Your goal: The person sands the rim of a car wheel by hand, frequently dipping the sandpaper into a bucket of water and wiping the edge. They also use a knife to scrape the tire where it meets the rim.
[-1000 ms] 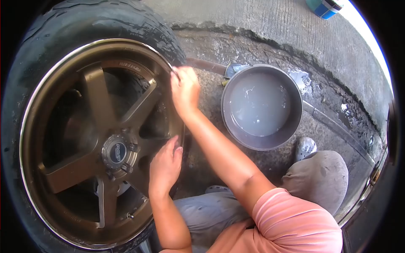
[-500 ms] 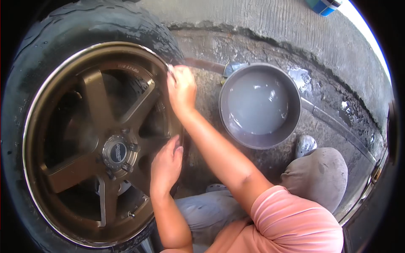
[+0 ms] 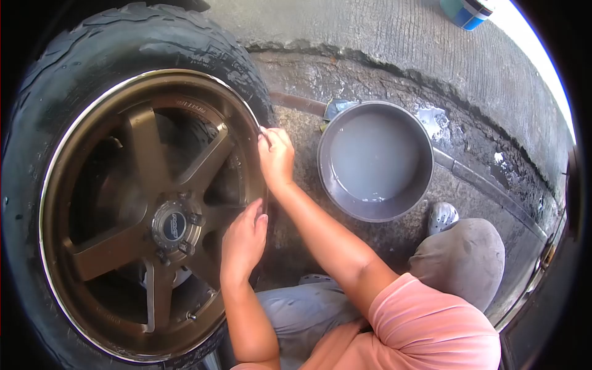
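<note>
The bronze wheel (image 3: 148, 154) with several spokes and a dark centre cap (image 3: 174, 226) sits inside a black tire (image 3: 92, 80), at the left of the head view. My right hand (image 3: 277, 159) is at the rim's right edge, its fingers closed in a pinch against the lip; a small bit of something shows at the fingertips, too little to name. Lower down, my left hand (image 3: 243, 243) rests by the right side of the wheel with fingers stretched out and nothing in it.
A round grey tub (image 3: 376, 213) of cloudy water stands right of my right hand. Behind it lies a flat strip (image 3: 299, 103) with a bluish piece (image 3: 339, 108) at its end. A blue container (image 3: 465, 15) is at the top right. My knee (image 3: 462, 259) is beside the tub.
My right hand has slid down along the wheel's rim, toward my left hand. My left hand has barely moved. The view has shifted slightly.
</note>
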`<action>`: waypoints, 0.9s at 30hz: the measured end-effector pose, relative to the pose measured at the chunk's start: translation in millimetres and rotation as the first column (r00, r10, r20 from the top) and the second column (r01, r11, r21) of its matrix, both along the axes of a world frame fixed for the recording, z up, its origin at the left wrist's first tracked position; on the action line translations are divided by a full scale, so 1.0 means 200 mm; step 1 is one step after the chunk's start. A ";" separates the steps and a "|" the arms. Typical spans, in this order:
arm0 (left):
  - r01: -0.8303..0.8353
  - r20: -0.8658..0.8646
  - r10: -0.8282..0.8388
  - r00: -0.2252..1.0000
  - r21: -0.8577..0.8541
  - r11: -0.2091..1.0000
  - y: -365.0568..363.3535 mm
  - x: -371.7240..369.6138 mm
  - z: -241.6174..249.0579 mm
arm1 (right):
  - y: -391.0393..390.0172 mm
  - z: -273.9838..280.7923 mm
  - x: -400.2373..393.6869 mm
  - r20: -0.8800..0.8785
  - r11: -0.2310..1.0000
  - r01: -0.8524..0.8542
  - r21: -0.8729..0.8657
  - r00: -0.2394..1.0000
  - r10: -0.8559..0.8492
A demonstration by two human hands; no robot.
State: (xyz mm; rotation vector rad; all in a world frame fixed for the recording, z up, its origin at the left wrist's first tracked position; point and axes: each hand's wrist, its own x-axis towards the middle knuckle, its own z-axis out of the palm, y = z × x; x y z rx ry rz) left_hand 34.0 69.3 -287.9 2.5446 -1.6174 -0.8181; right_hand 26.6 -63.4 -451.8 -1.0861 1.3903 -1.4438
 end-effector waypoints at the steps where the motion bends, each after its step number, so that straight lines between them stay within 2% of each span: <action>1: 0.008 0.005 -0.008 1.000 -0.002 1.000 -0.01 0.00 0.00 | 0.00 0.01 -0.01 0.014 0.999 -0.029 0.029 0.999 0.029; 3: 0.016 0.004 -0.016 1.000 -0.001 1.000 0.00 0.00 -0.01 | -0.08 0.07 -0.01 0.102 0.998 0.005 -0.064 0.995 0.002; 4: 0.020 -0.002 -0.020 1.000 -0.002 1.000 0.00 -0.01 -0.01 | -0.14 0.12 0.00 0.049 0.988 0.051 -0.143 0.998 -0.044; 5: 0.023 -0.008 -0.023 1.000 -0.001 1.000 0.01 -0.01 -0.01 | -0.17 0.14 0.00 0.055 0.994 0.033 -0.107 0.998 -0.028; 7: 0.005 -0.011 -0.005 1.000 0.012 1.000 0.02 -0.03 0.01 | -0.12 0.10 0.00 0.000 0.990 0.013 -0.141 1.000 -0.013; 10: -0.001 -0.009 0.001 1.000 0.011 1.000 0.01 -0.01 0.00 | 0.04 -0.02 -0.01 0.013 0.998 -0.047 0.033 0.999 0.046; 13: 0.027 0.017 -0.027 0.999 -0.003 1.000 -0.01 0.00 -0.02 | 0.01 -0.01 -0.01 0.052 1.000 -0.030 0.008 0.998 0.029; 15: 0.034 0.018 -0.034 0.999 0.004 0.999 0.00 -0.01 -0.02 | -0.12 0.11 -0.01 0.049 0.993 0.031 -0.117 0.998 -0.026; 19: 0.020 0.017 -0.020 1.000 0.012 1.000 -0.01 -0.01 -0.01 | -0.05 0.08 0.00 0.032 0.995 0.042 -0.095 0.999 -0.039; 21: 0.010 0.019 -0.010 1.000 0.024 1.000 0.00 0.00 -0.01 | 0.07 -0.05 0.01 0.016 1.000 -0.003 0.031 1.000 0.003; 23: -0.002 0.005 0.002 1.000 0.012 1.000 -0.02 0.01 -0.02 | 0.11 -0.08 0.00 0.024 0.993 -0.084 0.086 0.996 0.082; 26: 0.048 0.033 -0.047 0.998 -0.021 0.999 -0.02 0.00 -0.05 | -0.05 0.03 -0.01 0.062 0.999 0.008 -0.054 0.998 -0.004; 27: 0.048 0.025 -0.048 0.999 0.004 0.999 -0.01 -0.01 -0.05 | -0.11 0.07 -0.02 0.023 0.998 0.001 -0.058 1.000 0.000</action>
